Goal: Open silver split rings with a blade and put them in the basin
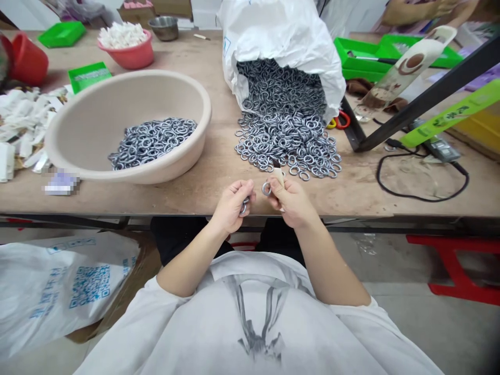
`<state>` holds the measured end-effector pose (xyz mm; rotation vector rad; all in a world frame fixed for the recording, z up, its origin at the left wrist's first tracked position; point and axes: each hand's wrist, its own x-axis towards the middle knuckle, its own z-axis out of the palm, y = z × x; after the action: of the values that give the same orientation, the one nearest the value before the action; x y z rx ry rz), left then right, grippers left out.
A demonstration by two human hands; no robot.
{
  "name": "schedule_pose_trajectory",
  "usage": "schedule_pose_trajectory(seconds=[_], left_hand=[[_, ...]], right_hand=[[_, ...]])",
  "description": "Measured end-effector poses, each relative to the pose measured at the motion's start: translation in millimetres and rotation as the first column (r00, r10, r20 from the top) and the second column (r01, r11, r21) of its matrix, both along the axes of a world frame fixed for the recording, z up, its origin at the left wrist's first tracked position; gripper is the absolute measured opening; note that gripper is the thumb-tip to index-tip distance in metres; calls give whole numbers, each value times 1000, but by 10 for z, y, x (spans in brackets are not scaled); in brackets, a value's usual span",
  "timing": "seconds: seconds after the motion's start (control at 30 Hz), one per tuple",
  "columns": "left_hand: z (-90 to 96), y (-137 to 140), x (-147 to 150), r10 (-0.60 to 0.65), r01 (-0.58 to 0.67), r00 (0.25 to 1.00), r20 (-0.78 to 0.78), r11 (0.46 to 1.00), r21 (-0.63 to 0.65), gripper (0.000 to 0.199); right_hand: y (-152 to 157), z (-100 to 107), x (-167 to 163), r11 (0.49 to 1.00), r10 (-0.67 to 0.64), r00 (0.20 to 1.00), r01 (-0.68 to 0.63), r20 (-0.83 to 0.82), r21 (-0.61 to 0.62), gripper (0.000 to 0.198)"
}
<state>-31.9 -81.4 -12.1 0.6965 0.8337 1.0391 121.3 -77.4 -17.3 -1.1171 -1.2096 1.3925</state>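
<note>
My left hand (233, 204) is closed around a few grey rings (244, 205), which peek out between thumb and fingers. Close by, my right hand (292, 202) pinches a single grey ring (266, 188) at its fingertips. That same hand also grips a pale, flat-handled tool (278, 176) with a dark tip pointing away from me; its exact kind is unclear. Just beyond my hands lies a loose pile of grey rings (289, 138), spilling from a white sack (273, 31). To the left, a large beige basin (86, 130) holds many more rings.
Left of the basin are white pieces (27, 122) and a green tray (89, 77). Behind stand a pink bowl (133, 57) and a metal bowl (164, 28). At right are a black metal bar (425, 99), a cable (422, 199) and red-handled scissors (344, 121). Another person's arm shows at top right.
</note>
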Motion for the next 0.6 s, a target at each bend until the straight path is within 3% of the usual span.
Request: schedule_pose_trajectory(seconds=[0.1, 0.23, 0.47, 0.6], left_hand=[[-67, -22, 113, 6, -5, 1000, -11, 993, 117, 49], [-107, -50, 196, 54, -44, 997, -49, 979, 197, 47], [-60, -33, 121, 56, -27, 990, -133, 978, 206, 38], [-62, -17, 76, -1, 13, 995, -98, 992, 126, 34]], right_hand=[[-71, -22, -193, 993, -118, 982, 114, -149, -30, 50], [-106, -114, -370, 952, -298, 935, 307, -190, 18, 39], [-132, -177, -314, 926, -341, 937, 349, -73, 147, 29], [-156, -97, -199, 945, -224, 974, 224, -28, 238, 30]])
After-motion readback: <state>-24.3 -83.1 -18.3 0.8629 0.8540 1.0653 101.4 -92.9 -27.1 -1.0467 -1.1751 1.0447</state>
